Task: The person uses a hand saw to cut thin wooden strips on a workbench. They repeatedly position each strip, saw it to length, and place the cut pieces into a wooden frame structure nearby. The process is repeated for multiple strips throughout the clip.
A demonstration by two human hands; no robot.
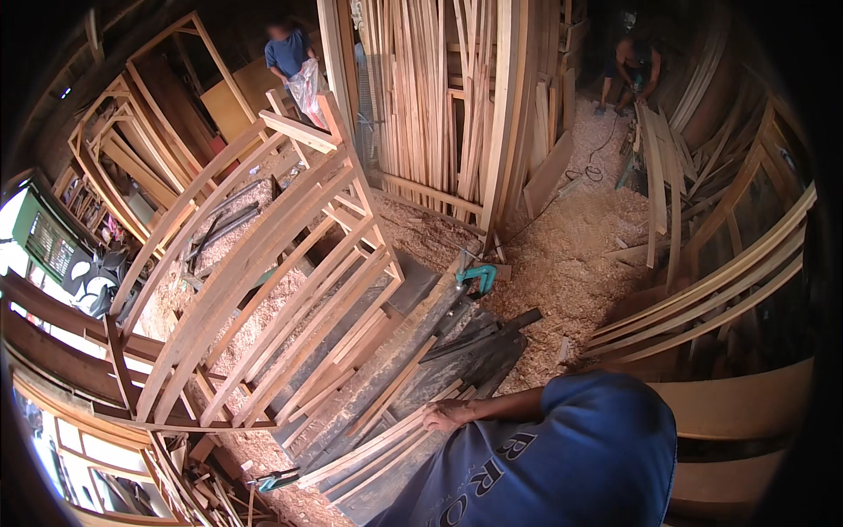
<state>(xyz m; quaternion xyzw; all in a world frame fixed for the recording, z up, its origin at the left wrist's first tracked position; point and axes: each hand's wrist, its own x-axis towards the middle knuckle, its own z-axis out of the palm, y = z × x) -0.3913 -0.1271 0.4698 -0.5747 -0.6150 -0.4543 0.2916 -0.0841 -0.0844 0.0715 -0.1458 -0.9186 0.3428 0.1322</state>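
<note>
My right hand [448,415] reaches out from my blue sleeve at the lower middle and lies over a long thin wooden strip [373,446], fingers curled on it. Several similar strips lie side by side under and around the hand, along a dark, worn workbench [351,505]. My left hand is not in view. Just left of these strips, more loose wooden slats [338,364] rest on the bench. A teal clamp [475,278] sits at the bench's far end, and another clamp [277,480] at the near left end by the strip ends.
A large slatted wooden frame [290,193] stands on the left. Tall boards [430,105] lean at the back, and curved strips [711,281] at the right. Wood shavings [562,255] cover the floor. Two people [288,57] are farther back, one bent over boards [659,167] at the far right.
</note>
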